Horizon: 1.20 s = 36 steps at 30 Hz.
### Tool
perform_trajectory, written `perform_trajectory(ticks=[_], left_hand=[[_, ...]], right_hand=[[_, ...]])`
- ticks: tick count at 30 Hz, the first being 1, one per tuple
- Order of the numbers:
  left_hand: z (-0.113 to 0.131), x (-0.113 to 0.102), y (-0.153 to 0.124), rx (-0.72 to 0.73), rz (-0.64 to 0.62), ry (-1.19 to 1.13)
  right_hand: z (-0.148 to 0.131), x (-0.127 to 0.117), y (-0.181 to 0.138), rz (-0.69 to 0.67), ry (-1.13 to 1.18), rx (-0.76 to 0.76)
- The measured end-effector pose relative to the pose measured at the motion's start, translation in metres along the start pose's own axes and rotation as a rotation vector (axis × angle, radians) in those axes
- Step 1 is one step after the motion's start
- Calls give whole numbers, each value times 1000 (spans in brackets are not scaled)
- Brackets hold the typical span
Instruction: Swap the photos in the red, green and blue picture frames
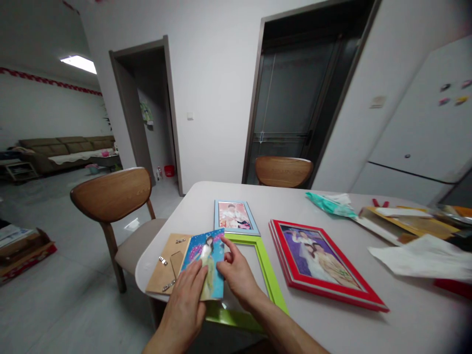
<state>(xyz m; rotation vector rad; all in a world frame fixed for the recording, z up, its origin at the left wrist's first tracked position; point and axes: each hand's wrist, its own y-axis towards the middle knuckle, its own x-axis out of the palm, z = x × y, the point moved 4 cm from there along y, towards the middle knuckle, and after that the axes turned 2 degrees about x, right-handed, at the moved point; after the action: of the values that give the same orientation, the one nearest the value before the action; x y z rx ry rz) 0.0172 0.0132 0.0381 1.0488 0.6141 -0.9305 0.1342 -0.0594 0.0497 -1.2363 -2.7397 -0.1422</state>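
A white table (273, 206) is set beneath the left hand (184, 295) and right hand (238, 270), with two wooden chairs (114, 194) beyond. At least one red frame (332, 292) is laid to their right, one green frame (273, 280) partly blocked beneath, one blue frame (251, 216) ahead, one backing board (167, 250) leftward. One photo print (211, 258) is overlaid by the left's close-set fingers and touched by the right's parted thumb and forefinger; clamping cannot be told.

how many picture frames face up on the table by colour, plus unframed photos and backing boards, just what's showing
Green frame: 1
Light blue frame: 1
Red frame: 1 (the top one; whether another lies beneath, I cannot tell)
Unframed photo: 1
Backing board: 1
Total: 5
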Motion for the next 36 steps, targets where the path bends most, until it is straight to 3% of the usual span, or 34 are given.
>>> perform_trajectory(ticks=[3,5,8,10,14,17,21,27,36], left_hand=[[9,-13,12,-29,191,-210],[13,-20,19,-181,345,-413],[24,-18,23,-462,517,-766],[37,-6,26,-537,480,-1003],[46,17,30,-520,351,-1179],[29,24,27,-541,316,-1073],[17,28,20,-442,123,-656],[25,37,10,-197,-39,-279],[36,31,20,-113,-241,-29]], right_hand=[[-24,9,-12,-51,105,-60],[-27,6,-16,-22,94,-28],[-8,-13,-19,101,31,166],[6,-26,-19,123,64,240],[6,-59,-16,151,132,144],[0,-84,-12,205,77,184],[2,-104,-3,261,-97,216],[19,-104,9,311,-380,151],[17,-114,8,353,-554,85]])
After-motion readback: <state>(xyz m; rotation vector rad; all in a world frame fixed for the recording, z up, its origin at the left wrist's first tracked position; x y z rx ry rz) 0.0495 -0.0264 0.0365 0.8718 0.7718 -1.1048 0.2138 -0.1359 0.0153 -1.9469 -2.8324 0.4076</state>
